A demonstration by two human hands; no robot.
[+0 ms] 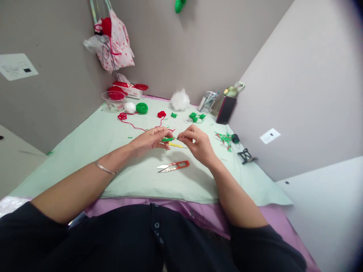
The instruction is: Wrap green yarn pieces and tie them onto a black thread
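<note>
Head view: at the far left of your table, a clear tub [116,106] stands beside a white ball [130,108] and a green yarn ball [142,108]. Your left hand [151,138] pinches a small green piece [167,139], held above the pale green cloth [130,181]. Orange-handled snips [181,164] lie nearer you, blades pointing left. Your right hand [197,144] has thumb and forefinger pressed together just beside the piece's right end; what they grip cannot be told. Farther right, green scraps [226,139] lie near a black spool [235,139].
</note>
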